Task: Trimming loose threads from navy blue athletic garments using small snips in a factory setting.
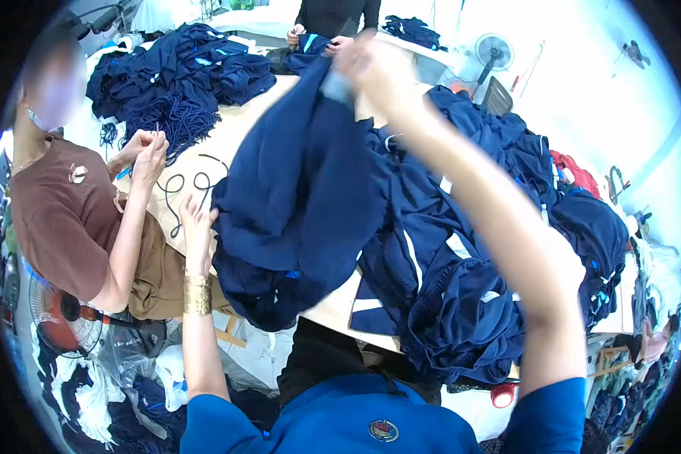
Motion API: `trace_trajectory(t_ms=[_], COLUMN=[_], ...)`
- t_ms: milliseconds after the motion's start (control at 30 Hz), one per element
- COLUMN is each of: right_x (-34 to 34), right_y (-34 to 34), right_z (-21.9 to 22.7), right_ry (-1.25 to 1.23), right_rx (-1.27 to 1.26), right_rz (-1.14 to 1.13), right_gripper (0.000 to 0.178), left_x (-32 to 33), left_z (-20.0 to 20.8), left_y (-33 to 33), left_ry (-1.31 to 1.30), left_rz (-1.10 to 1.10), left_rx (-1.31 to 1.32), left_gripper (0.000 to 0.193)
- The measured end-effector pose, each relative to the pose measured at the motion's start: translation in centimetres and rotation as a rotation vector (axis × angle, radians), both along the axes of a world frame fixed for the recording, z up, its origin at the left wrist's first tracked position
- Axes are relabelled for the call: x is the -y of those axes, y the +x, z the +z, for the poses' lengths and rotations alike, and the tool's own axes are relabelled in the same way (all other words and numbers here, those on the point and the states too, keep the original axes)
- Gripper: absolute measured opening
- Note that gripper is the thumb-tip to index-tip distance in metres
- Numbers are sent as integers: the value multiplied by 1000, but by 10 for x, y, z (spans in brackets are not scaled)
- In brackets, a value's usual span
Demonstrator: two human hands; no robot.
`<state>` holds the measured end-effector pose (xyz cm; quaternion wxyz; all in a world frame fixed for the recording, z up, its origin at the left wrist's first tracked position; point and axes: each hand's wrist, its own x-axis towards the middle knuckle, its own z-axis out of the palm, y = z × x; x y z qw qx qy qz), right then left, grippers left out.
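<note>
A dark navy garment (pixel 303 181) of soft cloth hangs in folds over the table, its lower part bunched near the front edge. My right hand (pixel 374 72) is raised at the far side, smeared by motion, and closed on the garment's top end. A pale patch shows just below that hand. My left hand (pixel 197 231), with a gold bracelet at the wrist, is beside the garment's left edge. Its fingers are apart, and the tips on the right come close to the cloth; whether they touch it I cannot tell.
More navy garments (pixel 461 318) cover the table's right side. A navy heap (pixel 181 68) with dark cords (pixel 174 125) lies far left. One loose cord (pixel 175 200) curls on the tabletop (pixel 238 129). A co-worker in brown (pixel 68 219) sits left; another in black (pixel 337 19) stands opposite.
</note>
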<state>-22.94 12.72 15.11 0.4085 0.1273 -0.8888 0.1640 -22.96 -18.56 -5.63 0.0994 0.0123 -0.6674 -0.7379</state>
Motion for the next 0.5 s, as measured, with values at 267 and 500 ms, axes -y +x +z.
trace_trajectory(t_ms=[267, 500], right_x=[5, -76], right_y=[9, 90], right_z=[-121, -101], right_ry=[-212, -508], right_rx=[736, 616], right_rz=[111, 110], right_gripper=[17, 17], left_x=[-96, -120], left_z=[84, 10], left_y=[70, 30], left_ry=[-824, -1292], left_rz=[-151, -256], left_rx=[-676, -442], left_gripper=[42, 36])
